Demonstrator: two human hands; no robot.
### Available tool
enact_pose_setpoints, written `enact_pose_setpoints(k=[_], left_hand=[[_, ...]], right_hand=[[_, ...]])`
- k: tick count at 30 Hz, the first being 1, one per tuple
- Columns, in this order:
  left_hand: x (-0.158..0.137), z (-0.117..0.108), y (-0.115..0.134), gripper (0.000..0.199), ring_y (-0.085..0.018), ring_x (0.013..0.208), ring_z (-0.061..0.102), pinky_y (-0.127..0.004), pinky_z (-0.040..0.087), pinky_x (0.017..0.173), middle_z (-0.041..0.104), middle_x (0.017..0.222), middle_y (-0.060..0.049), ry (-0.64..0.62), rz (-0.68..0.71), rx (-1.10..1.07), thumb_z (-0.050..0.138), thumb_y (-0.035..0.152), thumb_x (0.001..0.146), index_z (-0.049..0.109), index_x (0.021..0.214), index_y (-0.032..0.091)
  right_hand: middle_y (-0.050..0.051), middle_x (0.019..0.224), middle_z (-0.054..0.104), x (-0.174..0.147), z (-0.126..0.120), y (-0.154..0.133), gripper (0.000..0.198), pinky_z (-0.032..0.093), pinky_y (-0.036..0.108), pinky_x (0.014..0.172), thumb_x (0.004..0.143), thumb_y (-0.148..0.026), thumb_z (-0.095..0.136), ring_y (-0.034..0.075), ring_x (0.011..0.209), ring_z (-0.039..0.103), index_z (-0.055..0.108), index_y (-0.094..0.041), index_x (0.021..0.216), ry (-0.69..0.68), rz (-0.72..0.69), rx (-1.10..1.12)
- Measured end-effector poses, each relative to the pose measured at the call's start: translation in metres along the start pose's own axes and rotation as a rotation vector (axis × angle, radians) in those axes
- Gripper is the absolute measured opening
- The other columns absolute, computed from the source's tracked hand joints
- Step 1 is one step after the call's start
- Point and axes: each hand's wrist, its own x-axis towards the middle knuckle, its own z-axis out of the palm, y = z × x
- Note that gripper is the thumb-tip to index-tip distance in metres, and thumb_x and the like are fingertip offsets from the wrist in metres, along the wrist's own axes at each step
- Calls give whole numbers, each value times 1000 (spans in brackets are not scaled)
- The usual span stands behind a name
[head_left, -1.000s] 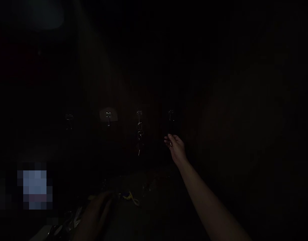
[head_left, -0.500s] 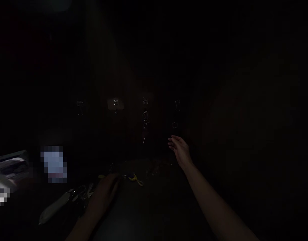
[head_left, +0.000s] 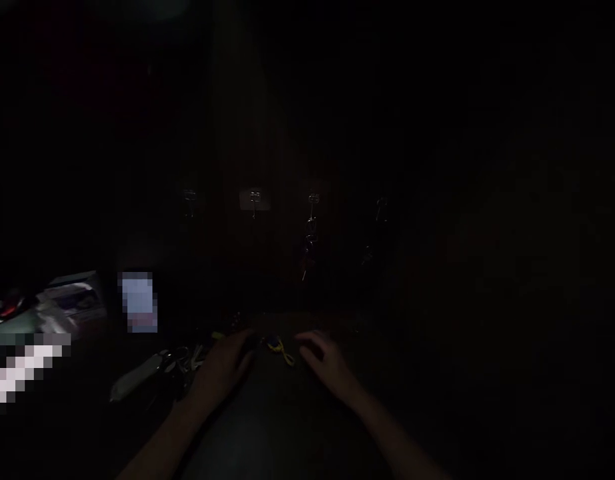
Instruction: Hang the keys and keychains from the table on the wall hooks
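The scene is very dark. My left hand [head_left: 226, 363] rests low over the surface, its thumb and fingers apart. Beside it on the left lies a bunch of keys [head_left: 195, 360] with metal rings and a long pale tag or case [head_left: 137, 377]. Between my two hands lies a small dark item with a looped yellow cord [head_left: 282, 350]. My right hand [head_left: 327, 360] is just right of that cord, fingers curved and thumb spread, with nothing visible in it. A dark gap between my left thumb and fingers shows nothing clearly.
Metal hooks [head_left: 255, 197] run in a row along the dark upright panel. Keys on rings [head_left: 311, 237] hang from one; a dim item [head_left: 367, 255] hangs at the far right hook. A blurred lit screen [head_left: 139, 300] and a shiny package [head_left: 75, 300] are at left.
My right hand has come down and left, from below the far right hook to beside the yellow cord. My left hand stays near the keys. The view has shifted a little left.
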Motion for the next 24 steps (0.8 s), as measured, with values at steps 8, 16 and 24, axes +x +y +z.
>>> enact_pose_setpoints(k=[8,16,24], left_hand=[[2,-3,5,35,-25,101,59,-41,46,87,64,110,-9,26,-35,98,47,24,83,52,117,21],[4,-10,5,49,-26,111,53,-42,42,92,59,121,-9,-17,-182,83,46,11,76,46,124,20],[13,-22,-6,46,-18,106,59,-35,45,92,62,115,-7,149,-264,-257,33,11,76,44,120,15]], right_hand=[[4,111,63,-12,7,-1,28,36,40,92,86,-22,50,21,105,51,61,-29,110,-215,-256,-398],[5,96,67,-10,-2,21,20,39,39,83,87,-22,46,21,93,56,65,-25,93,-22,-217,-417],[3,86,68,-3,-3,30,19,44,35,77,84,-19,47,20,85,61,65,-24,86,50,-151,-243]])
